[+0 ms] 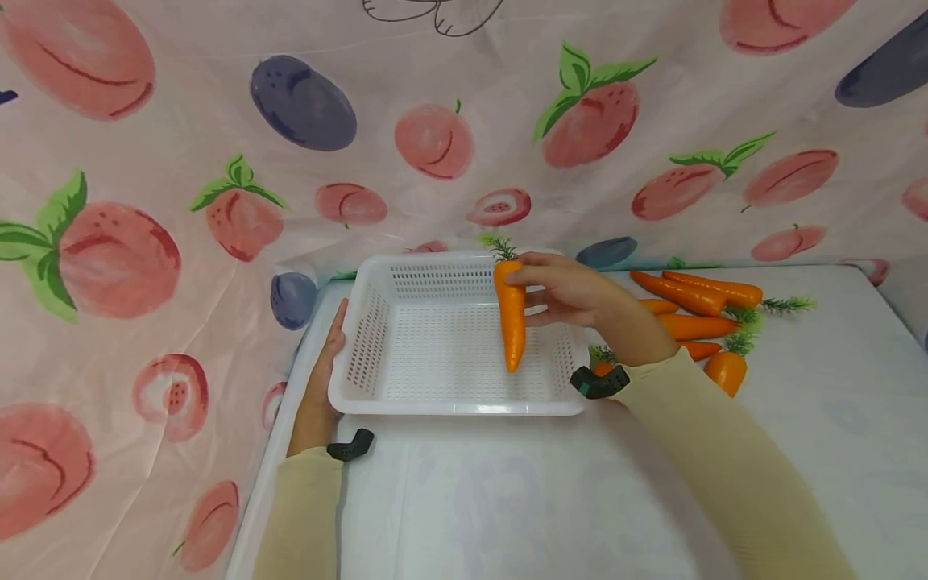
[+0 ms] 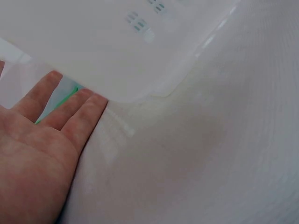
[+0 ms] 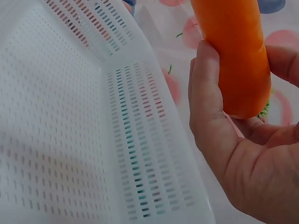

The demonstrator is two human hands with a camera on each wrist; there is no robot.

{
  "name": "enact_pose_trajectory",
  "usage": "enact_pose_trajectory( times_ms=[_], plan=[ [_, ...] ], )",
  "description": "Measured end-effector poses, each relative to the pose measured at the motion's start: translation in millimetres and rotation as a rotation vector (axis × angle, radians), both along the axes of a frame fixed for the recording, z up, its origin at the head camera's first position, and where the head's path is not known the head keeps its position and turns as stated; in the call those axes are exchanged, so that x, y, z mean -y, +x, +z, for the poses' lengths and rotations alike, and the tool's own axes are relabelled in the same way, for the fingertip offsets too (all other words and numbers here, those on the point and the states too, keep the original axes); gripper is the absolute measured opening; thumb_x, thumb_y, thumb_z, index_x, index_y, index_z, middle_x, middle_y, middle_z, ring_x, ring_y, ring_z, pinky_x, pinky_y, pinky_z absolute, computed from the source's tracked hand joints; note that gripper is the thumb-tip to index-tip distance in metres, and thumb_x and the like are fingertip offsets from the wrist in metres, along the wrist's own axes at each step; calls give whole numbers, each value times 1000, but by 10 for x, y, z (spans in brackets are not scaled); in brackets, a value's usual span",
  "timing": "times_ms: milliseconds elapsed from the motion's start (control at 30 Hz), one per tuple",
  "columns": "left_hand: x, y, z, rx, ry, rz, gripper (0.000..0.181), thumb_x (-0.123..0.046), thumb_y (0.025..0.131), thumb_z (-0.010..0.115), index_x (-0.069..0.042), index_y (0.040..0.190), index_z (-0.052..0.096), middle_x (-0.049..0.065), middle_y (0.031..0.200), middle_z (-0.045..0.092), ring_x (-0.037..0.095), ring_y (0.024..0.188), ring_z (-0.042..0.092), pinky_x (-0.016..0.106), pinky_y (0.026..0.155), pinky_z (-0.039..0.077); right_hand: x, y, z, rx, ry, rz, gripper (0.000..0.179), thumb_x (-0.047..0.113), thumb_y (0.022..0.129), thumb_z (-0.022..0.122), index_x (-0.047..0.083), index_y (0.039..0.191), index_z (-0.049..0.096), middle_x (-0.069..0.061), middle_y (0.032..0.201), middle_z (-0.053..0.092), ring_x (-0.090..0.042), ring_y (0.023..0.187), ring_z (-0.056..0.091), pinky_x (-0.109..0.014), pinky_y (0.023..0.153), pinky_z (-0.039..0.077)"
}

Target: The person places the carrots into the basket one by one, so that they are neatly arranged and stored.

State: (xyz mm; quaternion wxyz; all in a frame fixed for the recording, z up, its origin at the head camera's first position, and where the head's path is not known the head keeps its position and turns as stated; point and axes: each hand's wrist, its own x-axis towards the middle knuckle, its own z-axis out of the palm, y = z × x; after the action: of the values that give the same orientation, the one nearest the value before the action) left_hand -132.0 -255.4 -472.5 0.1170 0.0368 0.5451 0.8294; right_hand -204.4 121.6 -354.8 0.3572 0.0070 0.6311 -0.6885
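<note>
One tapered orange carrot with green fronds (image 1: 511, 322) is pinched by the right hand (image 1: 569, 294) over the white perforated plastic basket (image 1: 464, 408), toward two o'clock. The left hand (image 1: 319, 391), fingers straight, touches its nine-o'clock side; more orange carrots (image 1: 696, 326) lie at three o'clock.

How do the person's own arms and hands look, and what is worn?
The left sleeve and right sleeve are plain pale beige. The left wrist device and right wrist device are small, black and angular. The left hand and right hand wear no gloves.
</note>
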Motion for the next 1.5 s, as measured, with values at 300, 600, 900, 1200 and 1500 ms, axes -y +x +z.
enact_pose_trajectory(
  times_ms=[300,600,900,1200,1500],
  plan=[
    [-6,14,23,2,-12,2,54,-29,110,24,-50,160,21,-17,171,16,17,160,12,45,127,13,113,16,-6,-18,-3,4,60,22,102,60,13,154,33,-12,143,45,-36,125,51,-52,94,56],
    [4,9,-1,-3,-39,6,54,-30,110,25,-51,160,20,-18,171,16,18,160,12,46,127,14,161,18,-6,-8,13,1,62,22,102,60,14,156,32,-13,144,45,-35,126,51,-53,93,56],
    [3,10,0,-9,-51,7,54,-32,109,26,-51,159,21,-17,171,16,18,159,12,40,123,22,172,18,-1,-20,29,-2,59,23,102,61,14,154,35,-12,140,47,-34,122,53,-50,92,58],
    [2,12,-15,-14,-32,20,54,-30,109,25,-49,160,21,-17,171,17,17,159,13,47,127,12,189,22,19,-33,32,7,60,25,101,61,12,154,35,-13,138,48,-37,120,58,-47,91,58],
    [9,-1,-9,-8,-31,1,55,-33,110,27,-49,161,17,-15,172,15,20,159,14,38,120,27,168,-3,10,-22,49,-12,62,26,102,61,14,155,33,-14,140,47,-38,122,57,-47,89,59]
  ],
)
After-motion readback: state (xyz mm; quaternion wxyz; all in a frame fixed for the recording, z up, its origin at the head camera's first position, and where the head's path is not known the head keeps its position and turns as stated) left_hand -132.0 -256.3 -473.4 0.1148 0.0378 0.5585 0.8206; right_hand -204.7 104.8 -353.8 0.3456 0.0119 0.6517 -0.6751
